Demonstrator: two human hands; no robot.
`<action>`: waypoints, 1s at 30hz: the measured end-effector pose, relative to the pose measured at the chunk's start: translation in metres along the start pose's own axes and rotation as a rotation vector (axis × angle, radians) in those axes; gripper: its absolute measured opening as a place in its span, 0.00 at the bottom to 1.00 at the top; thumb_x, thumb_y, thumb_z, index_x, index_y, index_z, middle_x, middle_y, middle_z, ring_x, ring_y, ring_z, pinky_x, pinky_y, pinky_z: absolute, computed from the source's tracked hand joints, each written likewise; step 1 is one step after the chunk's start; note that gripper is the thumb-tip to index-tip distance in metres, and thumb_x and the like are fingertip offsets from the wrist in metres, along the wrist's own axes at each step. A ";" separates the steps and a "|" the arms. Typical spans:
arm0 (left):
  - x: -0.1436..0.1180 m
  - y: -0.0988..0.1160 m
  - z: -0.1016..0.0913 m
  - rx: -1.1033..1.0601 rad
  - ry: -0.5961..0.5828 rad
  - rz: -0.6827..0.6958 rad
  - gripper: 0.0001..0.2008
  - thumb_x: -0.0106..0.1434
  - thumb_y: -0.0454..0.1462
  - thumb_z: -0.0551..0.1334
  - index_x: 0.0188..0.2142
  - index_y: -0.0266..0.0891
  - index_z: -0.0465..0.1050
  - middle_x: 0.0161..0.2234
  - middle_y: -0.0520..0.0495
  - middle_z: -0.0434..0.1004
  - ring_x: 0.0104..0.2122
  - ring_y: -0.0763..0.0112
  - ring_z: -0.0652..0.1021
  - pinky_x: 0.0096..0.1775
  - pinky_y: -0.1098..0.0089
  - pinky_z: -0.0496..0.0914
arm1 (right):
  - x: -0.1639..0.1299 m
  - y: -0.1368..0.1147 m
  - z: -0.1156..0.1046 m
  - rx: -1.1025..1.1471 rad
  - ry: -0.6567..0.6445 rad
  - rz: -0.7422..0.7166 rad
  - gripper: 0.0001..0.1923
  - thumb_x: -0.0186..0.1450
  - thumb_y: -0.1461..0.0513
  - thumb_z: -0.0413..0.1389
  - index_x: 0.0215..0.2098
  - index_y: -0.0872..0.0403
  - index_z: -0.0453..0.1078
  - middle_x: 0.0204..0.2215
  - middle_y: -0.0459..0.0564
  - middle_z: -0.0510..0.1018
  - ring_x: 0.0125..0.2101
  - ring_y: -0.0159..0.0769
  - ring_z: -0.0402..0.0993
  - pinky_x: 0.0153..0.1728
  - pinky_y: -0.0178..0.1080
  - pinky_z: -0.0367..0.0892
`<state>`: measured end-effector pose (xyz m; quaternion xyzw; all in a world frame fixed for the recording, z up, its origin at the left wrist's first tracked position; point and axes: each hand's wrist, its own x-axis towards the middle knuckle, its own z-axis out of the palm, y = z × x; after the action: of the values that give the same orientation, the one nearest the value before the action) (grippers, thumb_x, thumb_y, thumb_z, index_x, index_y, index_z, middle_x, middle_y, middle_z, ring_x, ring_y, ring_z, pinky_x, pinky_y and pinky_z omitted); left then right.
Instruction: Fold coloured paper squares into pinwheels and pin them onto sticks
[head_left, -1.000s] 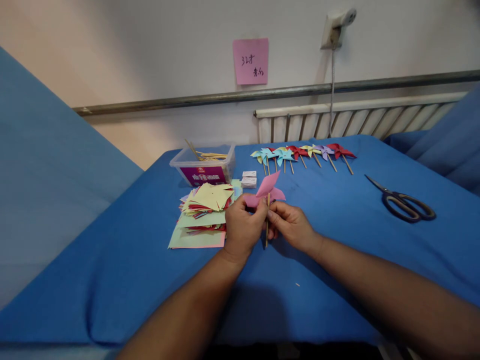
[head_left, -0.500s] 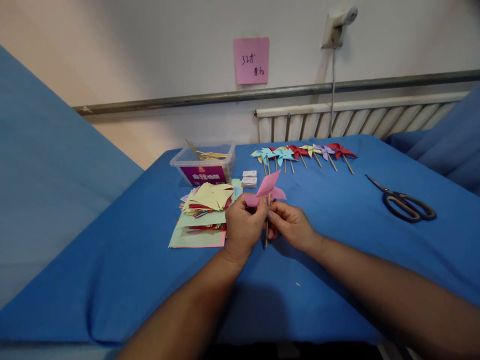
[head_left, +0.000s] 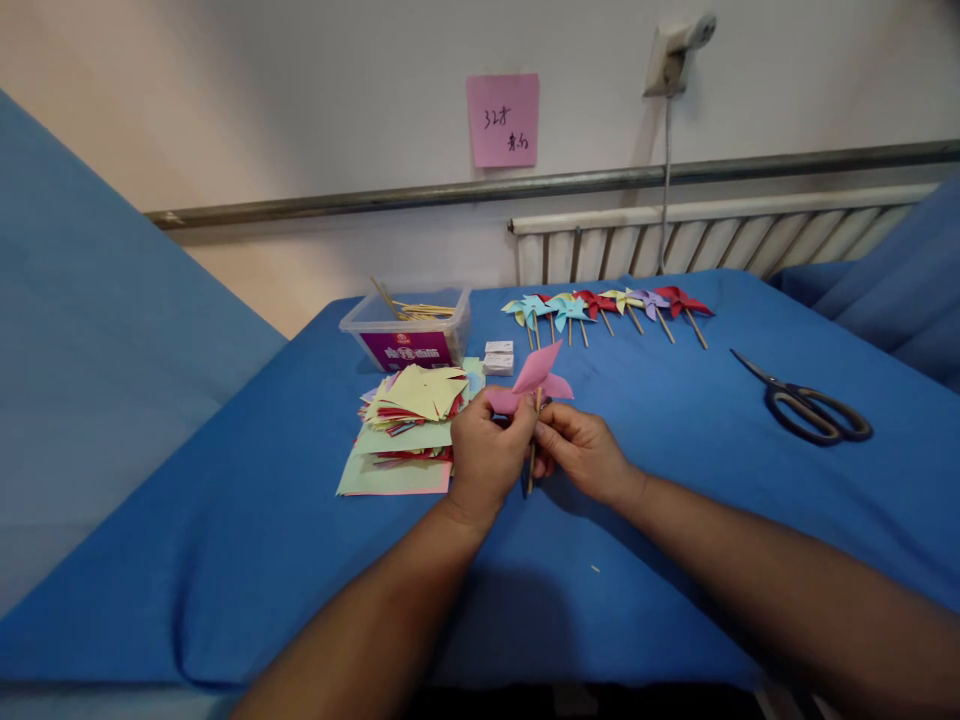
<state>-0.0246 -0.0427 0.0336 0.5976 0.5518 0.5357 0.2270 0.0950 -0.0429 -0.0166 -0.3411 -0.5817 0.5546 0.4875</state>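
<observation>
A pink paper pinwheel (head_left: 534, 380) on a thin wooden stick (head_left: 531, 475) stands upright between my hands above the blue cloth. My left hand (head_left: 486, 455) pinches it just below the paper. My right hand (head_left: 581, 450) grips the stick from the other side, fingers closed around it. The stick's lower end pokes out beneath both hands. Left of my left hand lies a pile of coloured paper squares (head_left: 409, 425).
A clear plastic box of sticks (head_left: 405, 325) stands behind the paper pile, with two small white boxes (head_left: 498, 357) beside it. A row of finished pinwheels (head_left: 600, 305) lies at the back. Scissors (head_left: 806, 405) lie at the right. Blue cloth (head_left: 675, 470) covers the table.
Almost nothing has moved. The stick's lower end has tilted very slightly to the left; both hands keep their hold on the pinwheel.
</observation>
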 end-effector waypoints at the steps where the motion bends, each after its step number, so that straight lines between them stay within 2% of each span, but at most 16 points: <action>1: 0.000 0.000 0.000 -0.002 0.000 0.004 0.06 0.55 0.36 0.63 0.23 0.37 0.71 0.19 0.55 0.72 0.20 0.77 0.70 0.24 0.75 0.63 | 0.000 0.001 0.000 0.006 0.000 0.001 0.14 0.66 0.51 0.53 0.31 0.54 0.65 0.18 0.40 0.72 0.17 0.26 0.70 0.19 0.30 0.67; 17: 0.000 -0.001 0.000 -0.006 -0.013 0.024 0.06 0.55 0.36 0.63 0.24 0.37 0.71 0.20 0.54 0.73 0.21 0.76 0.71 0.25 0.75 0.64 | 0.000 0.002 -0.001 -0.001 -0.004 -0.011 0.15 0.65 0.50 0.53 0.32 0.53 0.66 0.18 0.40 0.72 0.18 0.27 0.71 0.20 0.31 0.67; 30: 0.000 -0.002 0.000 -0.020 -0.027 -0.013 0.06 0.55 0.36 0.63 0.24 0.37 0.71 0.21 0.53 0.73 0.21 0.76 0.71 0.25 0.75 0.64 | 0.001 0.001 0.000 0.024 0.011 -0.004 0.15 0.65 0.50 0.54 0.31 0.54 0.66 0.17 0.40 0.72 0.17 0.27 0.70 0.19 0.30 0.66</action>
<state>-0.0251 -0.0421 0.0324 0.5988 0.5472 0.5315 0.2440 0.0947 -0.0416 -0.0178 -0.3371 -0.5731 0.5588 0.4957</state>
